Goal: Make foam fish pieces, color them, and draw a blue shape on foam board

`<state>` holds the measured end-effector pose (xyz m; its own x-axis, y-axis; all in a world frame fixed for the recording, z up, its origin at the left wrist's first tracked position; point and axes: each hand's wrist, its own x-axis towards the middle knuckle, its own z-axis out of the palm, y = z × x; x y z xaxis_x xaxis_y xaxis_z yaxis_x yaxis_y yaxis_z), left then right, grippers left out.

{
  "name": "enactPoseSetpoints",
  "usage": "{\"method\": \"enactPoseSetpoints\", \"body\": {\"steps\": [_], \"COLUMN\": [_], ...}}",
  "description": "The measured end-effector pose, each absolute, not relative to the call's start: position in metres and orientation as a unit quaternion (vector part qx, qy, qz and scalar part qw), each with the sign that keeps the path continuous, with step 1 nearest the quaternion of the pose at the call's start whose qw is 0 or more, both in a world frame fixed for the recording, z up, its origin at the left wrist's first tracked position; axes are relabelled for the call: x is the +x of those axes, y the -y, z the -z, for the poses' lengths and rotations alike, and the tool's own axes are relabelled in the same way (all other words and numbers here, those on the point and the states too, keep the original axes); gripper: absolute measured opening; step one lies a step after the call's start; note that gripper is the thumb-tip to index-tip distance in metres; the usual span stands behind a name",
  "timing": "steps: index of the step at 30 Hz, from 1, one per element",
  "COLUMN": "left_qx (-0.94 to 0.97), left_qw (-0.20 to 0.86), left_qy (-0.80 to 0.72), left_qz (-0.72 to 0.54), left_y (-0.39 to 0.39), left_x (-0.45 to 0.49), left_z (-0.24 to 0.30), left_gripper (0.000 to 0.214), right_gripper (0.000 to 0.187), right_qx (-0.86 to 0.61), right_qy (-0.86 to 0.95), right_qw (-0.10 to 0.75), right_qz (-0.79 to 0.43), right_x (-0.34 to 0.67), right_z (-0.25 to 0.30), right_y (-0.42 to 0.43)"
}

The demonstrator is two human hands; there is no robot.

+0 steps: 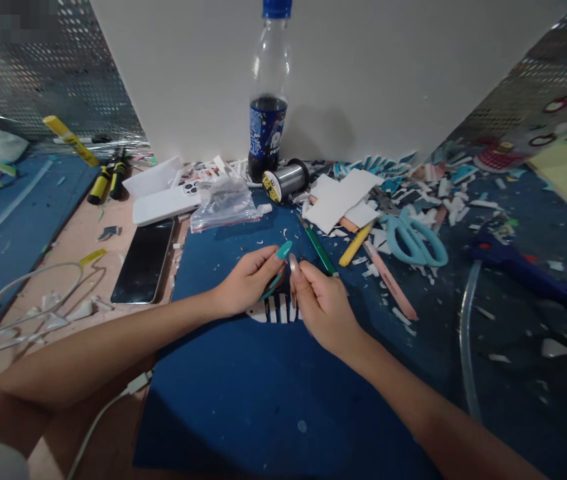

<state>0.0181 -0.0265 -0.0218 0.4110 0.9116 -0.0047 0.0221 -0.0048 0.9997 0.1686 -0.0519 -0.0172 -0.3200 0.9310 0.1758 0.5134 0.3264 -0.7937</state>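
Over the blue mat (243, 393), my left hand (248, 280) is closed in a pinch, its long teal thumbnail pointing toward the other hand. Facing it almost tip to tip, my right hand (326, 303) is pinched too, with a pale, shiny thumbnail. Whatever is between the fingers of either hand is too small or hidden to name. Just below them, partly covered by the hands, lies a flat white cut-out (276, 310) with dark stripes or gaps. A green craft knife or pen (318, 247) rests close behind my right hand.
Behind stand a cola bottle (268, 127) and a wire spool (286, 181). Light-blue scissors (413, 240), a pink cutter (391, 280) and foam scraps lie right, with a blue glue gun (513, 267). On the left are a phone (144, 263), pliers (108, 177) and cables.
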Motion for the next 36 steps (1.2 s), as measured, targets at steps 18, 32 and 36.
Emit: {"method": "enactPoseSetpoints", "body": {"steps": [18,32,36], "left_qx": [0.612,0.578,0.576], "left_qw": [0.592,0.592,0.596], "left_qy": [-0.353,-0.401,-0.396], "left_qz": [-0.387,-0.393,-0.396], "left_y": [0.0291,0.0267,0.0265], "left_x": [0.0163,0.0179,0.0181], "left_z": [0.0185,0.0198,0.0202], "left_gripper": [0.042,0.043,0.040], "right_gripper": [0.036,0.035,0.035], "right_qx": [-0.471,-0.442,-0.435], "right_qy": [0.669,0.731,0.742], "right_qw": [0.416,0.367,0.358], "right_qz": [-0.396,-0.368,-0.364], "right_x": [0.1685,0.1716,0.1715], "right_z": [0.0103,0.0111,0.0103], "right_y": [0.0573,0.0581,0.0580]}}
